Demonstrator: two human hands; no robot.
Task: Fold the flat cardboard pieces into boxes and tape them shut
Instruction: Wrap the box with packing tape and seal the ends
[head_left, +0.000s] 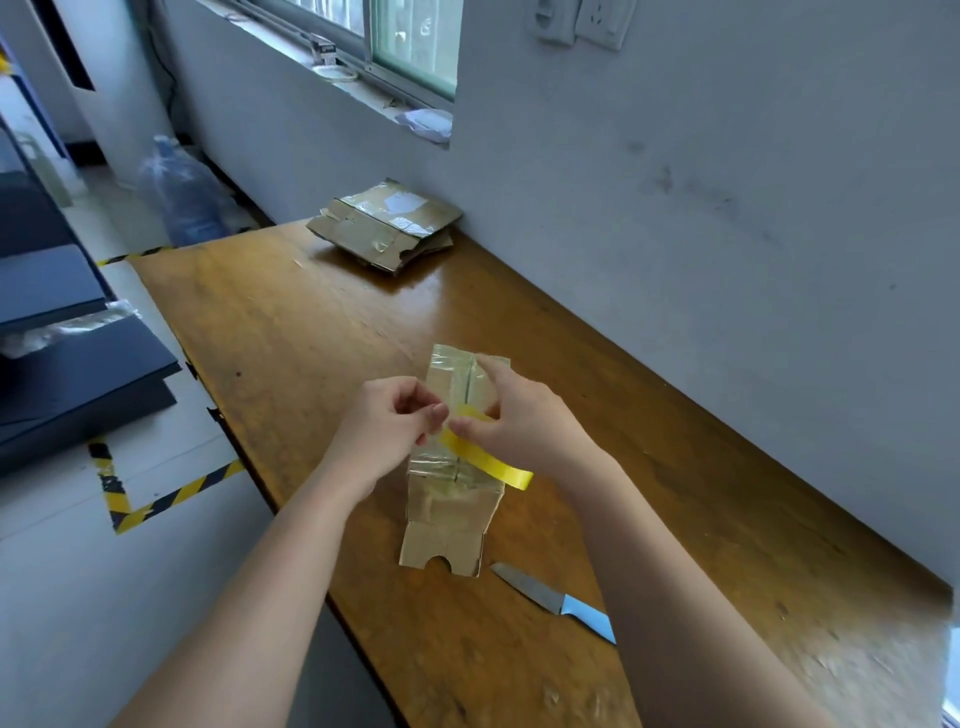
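A small cardboard box (451, 499), wrapped in old clear tape, lies on the wooden table (322, 332) with one end flap open toward me. My right hand (519, 421) holds a roll of yellow tape (493, 462) over the box's top. My left hand (387, 423) pinches at the tape's end beside the right fingers, just above the box. A stack of flat cardboard pieces (387, 226) rests at the table's far end against the wall.
A knife (558, 603) with a blue handle lies on the table just right of the box's near flap. The grey wall (701, 182) runs along the table's right side. A large water bottle (182, 195) stands on the floor beyond the table.
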